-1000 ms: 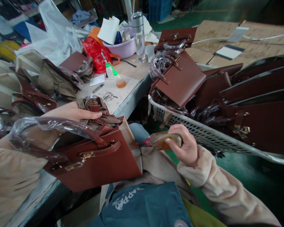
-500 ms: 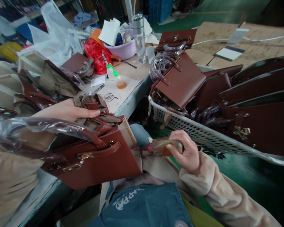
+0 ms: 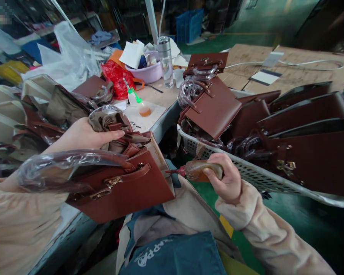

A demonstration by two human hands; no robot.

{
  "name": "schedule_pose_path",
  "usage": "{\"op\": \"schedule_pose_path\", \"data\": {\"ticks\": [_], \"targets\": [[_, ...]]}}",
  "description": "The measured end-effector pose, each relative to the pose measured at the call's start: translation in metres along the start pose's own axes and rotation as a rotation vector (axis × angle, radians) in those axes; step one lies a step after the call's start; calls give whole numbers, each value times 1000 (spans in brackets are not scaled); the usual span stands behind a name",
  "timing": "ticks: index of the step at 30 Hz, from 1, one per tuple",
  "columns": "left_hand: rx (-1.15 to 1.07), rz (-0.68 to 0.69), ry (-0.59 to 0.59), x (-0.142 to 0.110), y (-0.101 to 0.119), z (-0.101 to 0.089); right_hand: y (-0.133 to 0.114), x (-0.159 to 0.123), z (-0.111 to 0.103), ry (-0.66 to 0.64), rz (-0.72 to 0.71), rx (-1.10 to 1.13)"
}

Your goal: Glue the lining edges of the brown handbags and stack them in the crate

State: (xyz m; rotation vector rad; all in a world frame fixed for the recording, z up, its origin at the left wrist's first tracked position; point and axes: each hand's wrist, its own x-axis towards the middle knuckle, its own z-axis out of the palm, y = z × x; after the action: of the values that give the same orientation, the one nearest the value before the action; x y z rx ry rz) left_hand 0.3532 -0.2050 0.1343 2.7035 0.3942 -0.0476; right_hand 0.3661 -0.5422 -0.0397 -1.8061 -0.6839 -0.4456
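A brown leather handbag with plastic-wrapped handles rests tilted at the table's near edge. My left hand lies across its open top, fingers curled over the lining and a strap. In my right hand is a small squeeze bottle of amber glue. Its red nozzle points left and sits just beside the bag's right side panel, almost touching it.
A white perforated basket at right holds several brown bags. On the table stand a clear water bottle, a lilac bowl, a green-capped glue bottle, a red plastic bag and more bags at left.
The view has tilted up a little. The handbag has tipped slightly, and my right hand with the glue bottle stays by its side panel.
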Motion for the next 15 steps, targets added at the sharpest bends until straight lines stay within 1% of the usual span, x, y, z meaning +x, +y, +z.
{"op": "schedule_pose_path", "data": {"ticks": [2, 6, 8, 11, 15], "targets": [[-2, 24, 19, -3, -2, 1, 3, 4, 5, 9, -6, -3], [38, -3, 50, -6, -3, 2, 12, 13, 16, 43, -9, 6], [56, 4, 42, -6, -3, 2, 17, 15, 20, 44, -5, 13], [62, -23, 25, -8, -1, 3, 23, 9, 22, 18, 12, 17], [58, -82, 72, -14, 3, 5, 27, -1, 19, -11, 57, 14]]}}
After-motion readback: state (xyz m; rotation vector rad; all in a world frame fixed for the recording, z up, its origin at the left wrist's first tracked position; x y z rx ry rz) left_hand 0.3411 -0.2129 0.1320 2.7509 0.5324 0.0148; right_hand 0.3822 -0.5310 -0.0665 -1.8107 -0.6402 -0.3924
